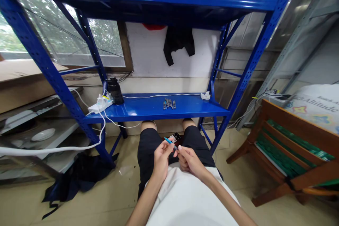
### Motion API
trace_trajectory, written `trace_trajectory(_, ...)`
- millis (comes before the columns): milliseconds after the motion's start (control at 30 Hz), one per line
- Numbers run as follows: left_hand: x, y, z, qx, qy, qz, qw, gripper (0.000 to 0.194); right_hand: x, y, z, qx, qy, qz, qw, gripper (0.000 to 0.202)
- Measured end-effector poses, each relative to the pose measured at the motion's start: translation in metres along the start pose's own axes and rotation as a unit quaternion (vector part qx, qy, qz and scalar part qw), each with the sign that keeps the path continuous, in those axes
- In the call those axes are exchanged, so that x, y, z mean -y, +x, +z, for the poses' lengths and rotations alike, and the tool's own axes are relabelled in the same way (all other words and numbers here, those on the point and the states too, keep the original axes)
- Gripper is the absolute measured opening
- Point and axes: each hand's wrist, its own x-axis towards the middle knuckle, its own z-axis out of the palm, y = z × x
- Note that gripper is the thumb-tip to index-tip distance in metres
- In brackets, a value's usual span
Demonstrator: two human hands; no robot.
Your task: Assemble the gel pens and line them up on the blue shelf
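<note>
Over my lap, a slim blue pen (168, 141) slants between my two hands, its darker end pointing down to the right. My left hand (162, 153) is closed around the blue part with thumb and fingers. At the dark end, the fingertips of my right hand (187, 159) pinch the pen; its exact tip is hidden by them. Just behind the pen, a phone (175, 137) with a lit screen lies between my thighs. Several small metallic pieces (169, 103), some with blue parts, are grouped on the blue shelf (143, 109) in front of me.
A black bottle (115, 91) and a white power strip (100, 105) with cables stand at the shelf's left end. Crumpled white plastic (205, 95) lies at its right end. Blue rack posts rise on both sides. A wooden chair (293, 148) is on the right.
</note>
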Motion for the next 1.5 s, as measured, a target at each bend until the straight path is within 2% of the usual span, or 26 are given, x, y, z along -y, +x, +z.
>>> trace_trajectory(233,-0.003,-0.001,0.003,0.033,-0.022,-0.021,0.999,0.043,-0.002,0.000,-0.002,-0.008,0.000,-0.002,1.000,0.055)
trace_trajectory(400,-0.007,-0.002,0.005,0.006,-0.004,-0.003,1.000,0.034,-0.003,-0.001,-0.003,0.015,-0.040,-0.021,0.999,0.047)
trace_trajectory(567,-0.008,-0.004,0.006,-0.019,0.033,0.001,0.999,0.044,-0.005,-0.002,-0.003,0.007,-0.095,-0.054,0.994,0.050)
trace_trajectory(700,-0.006,-0.002,0.004,-0.032,0.013,0.005,0.999,0.044,-0.004,-0.003,-0.003,-0.014,-0.160,-0.057,0.985,0.049)
trace_trajectory(867,-0.005,0.000,0.003,-0.039,0.018,0.010,0.999,0.045,-0.002,-0.003,-0.005,0.002,-0.171,-0.062,0.983,0.056)
trace_trajectory(1033,-0.005,-0.002,0.003,-0.038,0.037,0.009,0.999,0.044,-0.002,-0.005,-0.009,-0.018,-0.271,-0.117,0.955,0.049)
trace_trajectory(1133,-0.003,0.000,0.003,-0.034,0.045,0.017,0.998,0.042,-0.001,-0.003,-0.011,-0.041,-0.303,-0.162,0.938,0.037)
trace_trajectory(1267,0.000,0.021,0.008,-0.008,0.053,0.034,0.998,0.038,0.009,0.012,-0.019,-0.062,-0.341,-0.211,0.914,0.029)
trace_trajectory(1500,-0.009,0.092,0.037,0.013,0.051,0.080,0.995,0.034,0.054,0.071,-0.044,-0.045,-0.432,-0.229,0.871,0.040)
